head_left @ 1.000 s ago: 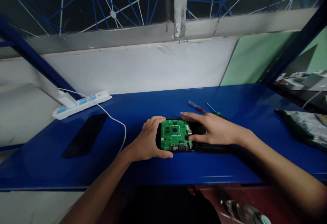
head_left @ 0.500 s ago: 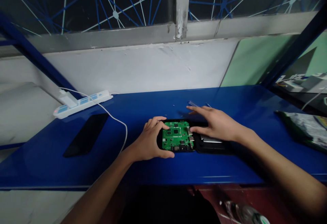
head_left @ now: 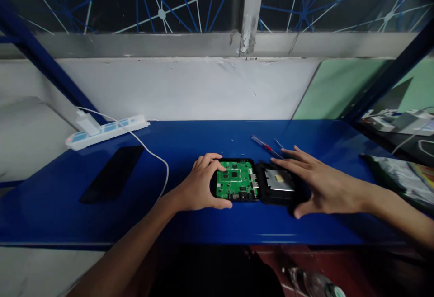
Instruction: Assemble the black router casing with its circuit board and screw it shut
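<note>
A green circuit board [head_left: 233, 177] sits in a black plastic case half [head_left: 233, 160] on the blue table. My left hand [head_left: 201, 181] grips that case at its left side, fingers at the far edge and thumb at the near edge. Beside it on the right lies the other black case half [head_left: 275, 197], inside up, with a silver metal plate [head_left: 286, 181] and a small yellowish pad [head_left: 279, 178] on it. My right hand [head_left: 320, 184] is open at this half's right side, fingers and thumb spread; whether it touches the edge I cannot tell.
Behind my right hand lie a screwdriver [head_left: 266, 145] with a clear and red handle and a thin rod [head_left: 278, 143]. On the left are a black phone-like slab [head_left: 113, 174], a white power strip [head_left: 111, 129] and a white cable [head_left: 149, 152]. A foil bag [head_left: 400, 177] lies at right.
My right hand has moved right, off the board's edge and the second case half, uncovering its metal plate and the screwdriver. My left hand keeps its grip.
</note>
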